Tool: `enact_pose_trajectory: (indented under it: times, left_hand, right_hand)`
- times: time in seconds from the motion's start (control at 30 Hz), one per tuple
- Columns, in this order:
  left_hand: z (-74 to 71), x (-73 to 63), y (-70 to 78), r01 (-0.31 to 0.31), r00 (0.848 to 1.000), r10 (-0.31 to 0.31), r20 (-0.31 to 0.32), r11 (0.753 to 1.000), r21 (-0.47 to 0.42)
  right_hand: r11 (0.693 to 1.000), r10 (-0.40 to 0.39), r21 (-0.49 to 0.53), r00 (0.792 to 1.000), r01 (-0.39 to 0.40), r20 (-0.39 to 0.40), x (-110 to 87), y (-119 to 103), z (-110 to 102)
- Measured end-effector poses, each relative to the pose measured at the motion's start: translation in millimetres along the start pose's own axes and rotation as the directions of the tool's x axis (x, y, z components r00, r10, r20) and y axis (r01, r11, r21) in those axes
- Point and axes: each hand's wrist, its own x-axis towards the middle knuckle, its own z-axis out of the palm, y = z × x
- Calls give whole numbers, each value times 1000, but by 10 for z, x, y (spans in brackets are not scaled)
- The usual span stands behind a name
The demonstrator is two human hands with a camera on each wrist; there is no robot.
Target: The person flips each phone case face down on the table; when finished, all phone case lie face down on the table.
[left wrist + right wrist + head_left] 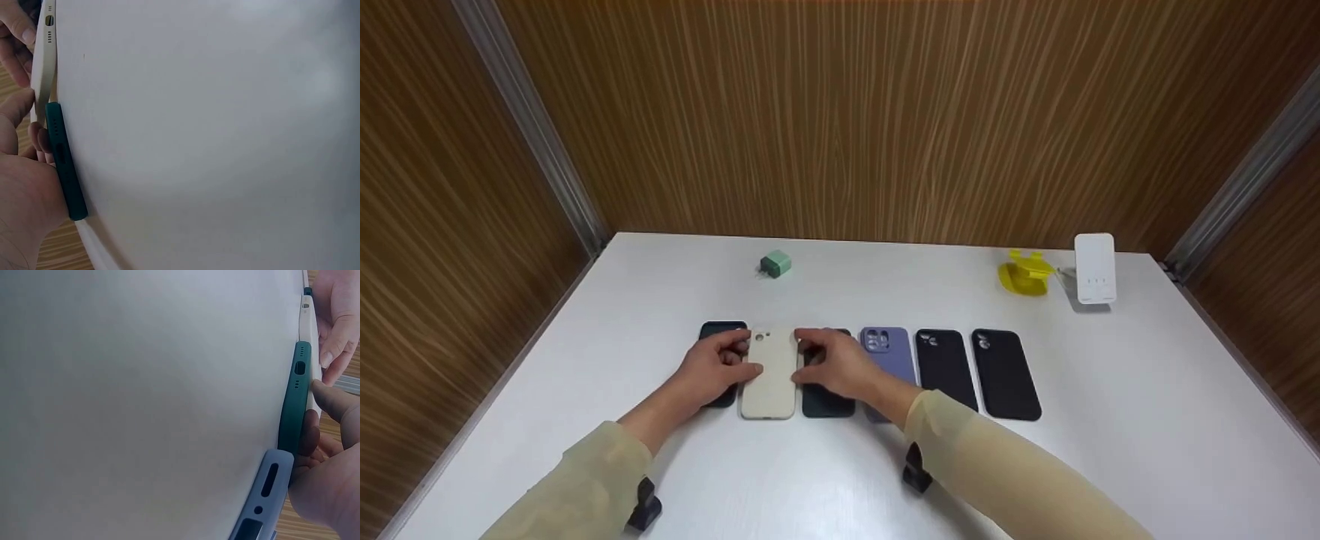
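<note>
A cream phone case point(769, 386) lies back up in a row of phone cases, its camera holes at the far end. My left hand point(709, 367) holds its left edge with thumb and fingers, and my right hand point(840, 364) holds its right edge the same way. Beneath the left hand is a dark teal case point(724, 397), partly covered. A dark green case point(829, 405) lies under the right hand; the right wrist view shows its port end point(295, 394). The right forearm partly hides a lavender case point(894, 349).
Two black cases, one nearer point(945, 364) and one at the row's right end point(1006, 375), continue the row. Farther back stand a green charger cube point(776, 263), a yellow stand point(1026, 274) and a white phone stand point(1095, 268). Wood-grain panels point(840, 120) border the white table point(697, 277).
</note>
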Motion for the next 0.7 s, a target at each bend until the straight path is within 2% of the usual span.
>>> enact_pose_trajectory:
  times: [0.43,0.6,0.7]
  left_hand:
    - [4,7,-17,25,1000,-25,-10,1000,13]
    - [-3,37,54,53,998,-53,-27,999,8]
    - [-38,40,134,47,998,-46,-43,999,13]
  right_hand:
    - [999,-33,-9,999,33,-5,4,-2,24]
    - [999,-23,22,1000,23,-14,24,-4,14]
    - [998,-22,61,1000,23,-16,31,-17,-2]
